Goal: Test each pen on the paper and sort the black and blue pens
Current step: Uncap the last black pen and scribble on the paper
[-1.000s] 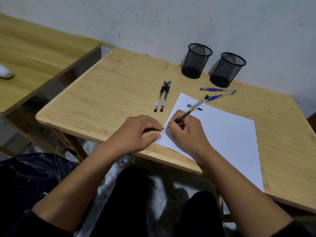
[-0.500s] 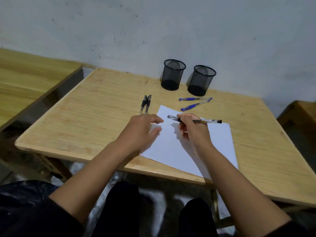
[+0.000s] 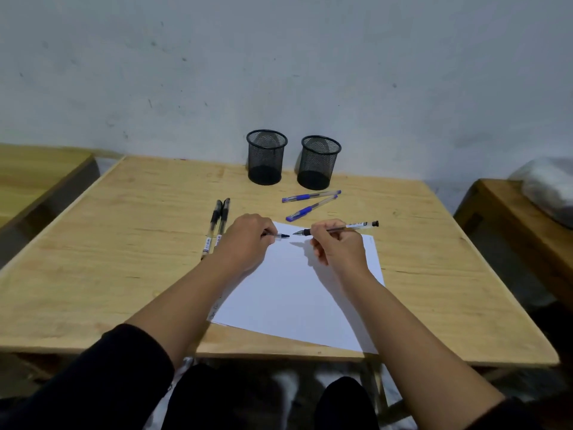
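A white sheet of paper (image 3: 297, 293) lies on the wooden table (image 3: 130, 243). My right hand (image 3: 338, 246) grips a black pen (image 3: 356, 226) held level above the paper's far edge, tip pointing left. My left hand (image 3: 245, 240) pinches the pen cap (image 3: 282, 235), whose end points right toward the pen tip, a small gap apart. Two black pens (image 3: 218, 225) lie side by side left of the paper. Two blue pens (image 3: 310, 201) lie beyond the paper. Two black mesh cups, the left cup (image 3: 266, 156) and the right cup (image 3: 319, 161), stand at the wall.
A second wooden table (image 3: 37, 169) stands to the left across a gap. A wooden bench (image 3: 511, 218) with a pale bundle (image 3: 548, 187) is at the right. My legs show below the table's front edge.
My right hand stopped writing, lifted the pen and turned it level. My left hand left the paper's edge and picked up the cap from the paper. The camera tilted up.
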Available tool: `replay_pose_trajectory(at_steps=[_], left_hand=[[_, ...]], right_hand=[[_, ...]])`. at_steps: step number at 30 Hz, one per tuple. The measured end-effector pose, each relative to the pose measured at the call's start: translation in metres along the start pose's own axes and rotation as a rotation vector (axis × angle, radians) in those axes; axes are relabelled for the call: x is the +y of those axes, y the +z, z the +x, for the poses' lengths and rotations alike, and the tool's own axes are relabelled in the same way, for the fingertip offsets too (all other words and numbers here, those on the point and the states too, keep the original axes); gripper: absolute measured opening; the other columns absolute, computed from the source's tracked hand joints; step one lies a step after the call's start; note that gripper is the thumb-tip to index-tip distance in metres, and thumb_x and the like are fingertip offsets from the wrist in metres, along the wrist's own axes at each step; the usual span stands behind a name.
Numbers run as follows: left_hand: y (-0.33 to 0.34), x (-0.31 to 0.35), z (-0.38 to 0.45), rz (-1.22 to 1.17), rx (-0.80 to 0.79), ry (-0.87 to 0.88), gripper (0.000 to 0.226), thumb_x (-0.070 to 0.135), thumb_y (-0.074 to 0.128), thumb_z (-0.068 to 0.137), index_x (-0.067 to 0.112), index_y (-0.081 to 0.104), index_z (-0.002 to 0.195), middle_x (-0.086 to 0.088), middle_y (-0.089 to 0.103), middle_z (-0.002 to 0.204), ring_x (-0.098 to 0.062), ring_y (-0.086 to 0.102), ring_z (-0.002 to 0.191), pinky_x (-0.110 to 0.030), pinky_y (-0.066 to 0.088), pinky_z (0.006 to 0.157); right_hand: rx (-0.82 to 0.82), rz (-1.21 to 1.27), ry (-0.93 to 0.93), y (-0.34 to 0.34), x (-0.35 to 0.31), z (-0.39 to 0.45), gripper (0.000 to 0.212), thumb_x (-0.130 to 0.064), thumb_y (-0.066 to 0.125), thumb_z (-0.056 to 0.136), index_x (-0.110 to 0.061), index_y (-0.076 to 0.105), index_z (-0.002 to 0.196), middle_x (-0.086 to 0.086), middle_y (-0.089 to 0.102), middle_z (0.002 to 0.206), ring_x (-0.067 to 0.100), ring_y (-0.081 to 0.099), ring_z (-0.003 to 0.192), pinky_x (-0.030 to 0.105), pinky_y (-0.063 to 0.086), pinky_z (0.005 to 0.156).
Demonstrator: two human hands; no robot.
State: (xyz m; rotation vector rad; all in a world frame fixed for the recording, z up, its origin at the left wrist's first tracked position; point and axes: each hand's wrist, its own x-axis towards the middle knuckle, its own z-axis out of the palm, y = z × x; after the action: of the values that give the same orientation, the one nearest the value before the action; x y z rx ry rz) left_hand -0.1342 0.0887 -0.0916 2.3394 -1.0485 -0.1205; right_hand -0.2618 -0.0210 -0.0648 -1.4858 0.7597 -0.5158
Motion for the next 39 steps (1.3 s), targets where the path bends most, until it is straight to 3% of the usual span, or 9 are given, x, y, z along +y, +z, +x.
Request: replay_pose_trajectory(at_steps=[8, 20, 24, 27, 29, 31, 35, 39], left_hand=[[-0.010, 0.018, -0.008, -0.193, 0.125, 0.027, 0.015, 0.014, 0.059, 0.087, 0.019, 0.069, 0.097, 0.004, 0.068, 0.095, -0.005, 0.053, 0.085, -0.014, 0.035, 0.076], [-0.028, 0.043, -0.027, -0.187, 0.241, 0.118, 0.016, 0.001, 0.056, 0.085, 0.011, 0.069, 0.088, -0.002, 0.070, 0.085, -0.009, 0.052, 0.072, -0.001, 0.034, 0.062], [-0.035, 0.037, -0.039, -0.213, 0.252, 0.085, 0.016, 0.003, 0.055, 0.086, 0.012, 0.068, 0.088, 0.000, 0.068, 0.082, -0.012, 0.056, 0.075, -0.005, 0.034, 0.064], [-0.051, 0.027, -0.042, -0.252, 0.223, 0.012, 0.017, 0.003, 0.054, 0.087, 0.013, 0.068, 0.090, 0.006, 0.062, 0.074, -0.004, 0.055, 0.068, 0.001, 0.034, 0.061], [-0.067, 0.018, -0.041, -0.259, 0.212, -0.035, 0.018, 0.004, 0.054, 0.088, 0.015, 0.068, 0.091, 0.000, 0.065, 0.076, -0.010, 0.058, 0.071, 0.002, 0.035, 0.060], [-0.083, 0.010, -0.040, -0.307, 0.213, -0.059, 0.020, 0.005, 0.053, 0.089, 0.019, 0.068, 0.088, -0.005, 0.069, 0.083, -0.017, 0.063, 0.079, -0.003, 0.040, 0.066], [-0.107, 0.004, -0.041, -0.501, 0.215, -0.044, 0.025, 0.008, 0.053, 0.089, 0.028, 0.067, 0.089, 0.005, 0.067, 0.085, -0.015, 0.065, 0.086, -0.030, 0.051, 0.089], [-0.109, 0.004, -0.046, -0.613, 0.137, 0.006, 0.025, 0.008, 0.054, 0.090, 0.029, 0.067, 0.090, 0.002, 0.065, 0.086, -0.016, 0.062, 0.090, -0.036, 0.050, 0.095]], right_hand=[[-0.006, 0.065, -0.028, 0.003, -0.005, 0.004, 0.016, -0.012, 0.060, 0.086, -0.015, 0.061, 0.070, 0.002, 0.057, 0.059, 0.012, 0.047, 0.050, 0.018, 0.037, 0.045], [-0.169, 0.168, -0.164, 0.003, -0.015, -0.011, 0.022, -0.007, 0.060, 0.088, -0.013, 0.055, 0.068, 0.004, 0.050, 0.054, 0.009, 0.040, 0.041, 0.017, 0.034, 0.045], [-0.218, 0.151, -0.184, 0.009, -0.017, -0.018, 0.017, -0.007, 0.060, 0.088, -0.012, 0.057, 0.072, 0.003, 0.050, 0.054, 0.010, 0.041, 0.043, 0.016, 0.033, 0.042], [-0.212, 0.208, -0.214, 0.016, -0.023, -0.023, 0.013, -0.004, 0.061, 0.087, -0.013, 0.062, 0.078, 0.004, 0.053, 0.061, 0.011, 0.046, 0.050, 0.019, 0.036, 0.045], [-0.190, 0.269, -0.209, 0.017, -0.026, -0.026, 0.010, -0.006, 0.062, 0.086, -0.013, 0.066, 0.080, 0.004, 0.057, 0.067, 0.012, 0.050, 0.056, 0.020, 0.039, 0.050], [-0.195, 0.205, -0.210, 0.017, -0.026, -0.031, 0.007, -0.011, 0.064, 0.085, -0.011, 0.071, 0.082, 0.001, 0.061, 0.069, 0.010, 0.054, 0.061, 0.021, 0.043, 0.056], [-0.283, -0.013, -0.207, 0.026, -0.021, -0.047, 0.008, -0.016, 0.067, 0.083, -0.015, 0.075, 0.081, -0.010, 0.068, 0.071, -0.004, 0.055, 0.059, 0.010, 0.046, 0.055], [-0.351, 0.018, -0.221, 0.043, -0.022, -0.054, 0.013, -0.011, 0.069, 0.081, -0.015, 0.071, 0.094, -0.002, 0.071, 0.079, -0.005, 0.062, 0.064, 0.009, 0.046, 0.057]])
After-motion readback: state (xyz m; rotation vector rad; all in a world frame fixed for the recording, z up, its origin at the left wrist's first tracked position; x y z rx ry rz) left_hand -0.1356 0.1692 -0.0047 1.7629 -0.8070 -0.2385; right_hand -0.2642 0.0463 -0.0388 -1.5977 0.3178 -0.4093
